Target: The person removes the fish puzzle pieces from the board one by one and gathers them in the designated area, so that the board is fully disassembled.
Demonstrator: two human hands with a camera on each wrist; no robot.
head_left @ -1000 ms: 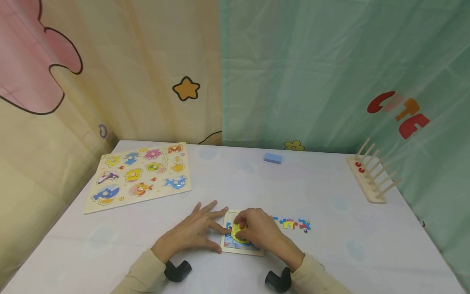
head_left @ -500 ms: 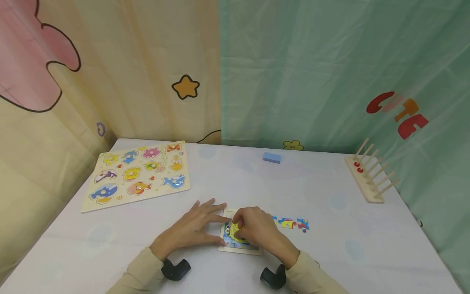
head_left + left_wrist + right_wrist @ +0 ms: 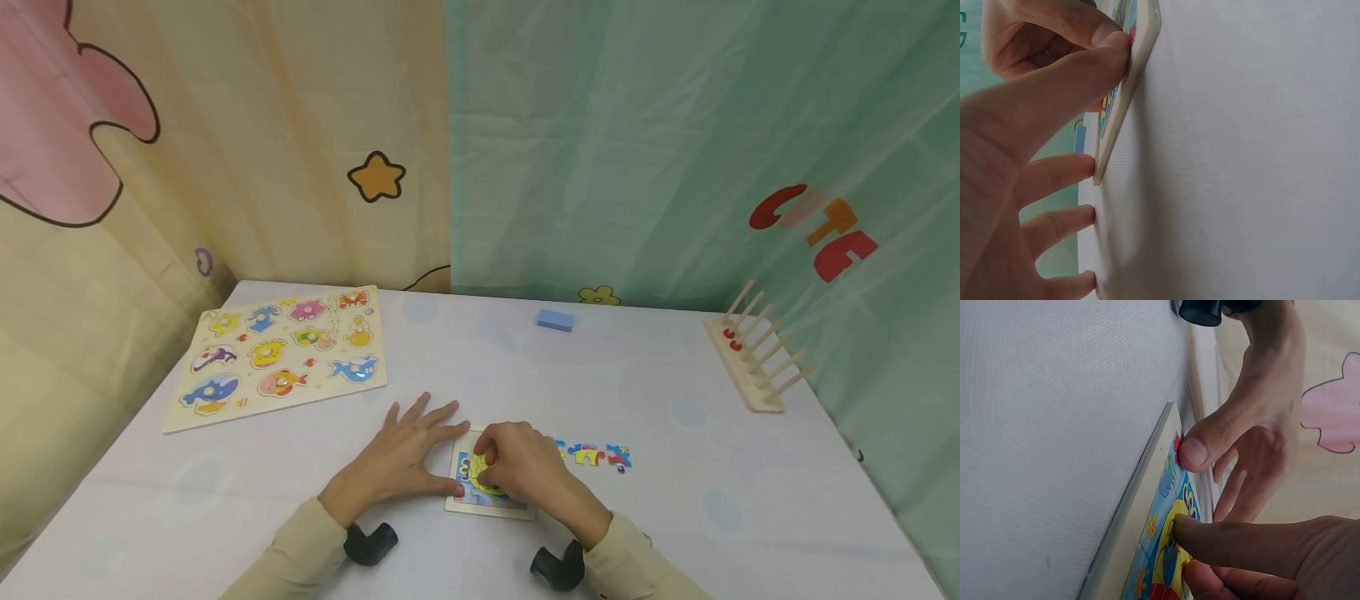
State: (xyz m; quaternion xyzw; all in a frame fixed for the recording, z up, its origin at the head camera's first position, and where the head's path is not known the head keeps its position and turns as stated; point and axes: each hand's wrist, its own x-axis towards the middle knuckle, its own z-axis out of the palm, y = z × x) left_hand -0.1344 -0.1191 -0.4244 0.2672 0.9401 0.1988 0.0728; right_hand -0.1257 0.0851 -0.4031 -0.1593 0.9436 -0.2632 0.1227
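A small wooden jigsaw tray (image 3: 491,512) lies near the front of the white table. My left hand (image 3: 401,458) is at its left side with fingers spread. Its thumb (image 3: 1194,450) rests on the picture by the tray's near left corner, and its index fingertip touches the far left corner. Over the tray, my right hand (image 3: 521,467) has curled fingers, with thumb and fingertips pinching at a yellow puzzle piece (image 3: 1175,509) in the picture. That hand hides much of the tray's right part. Several loose puzzle pieces (image 3: 587,455) lie in a row to the right.
A large knob puzzle board (image 3: 277,402) with sea animals lies at the back left. A blue block (image 3: 555,321) sits near the back edge. At the right stands a wooden peg rack (image 3: 761,392) with red beads (image 3: 735,345).
My left hand's fingers have spread, and its index finger has moved from the picture to the tray's far left corner. The right hand stays at the yellow piece, almost unmoved.
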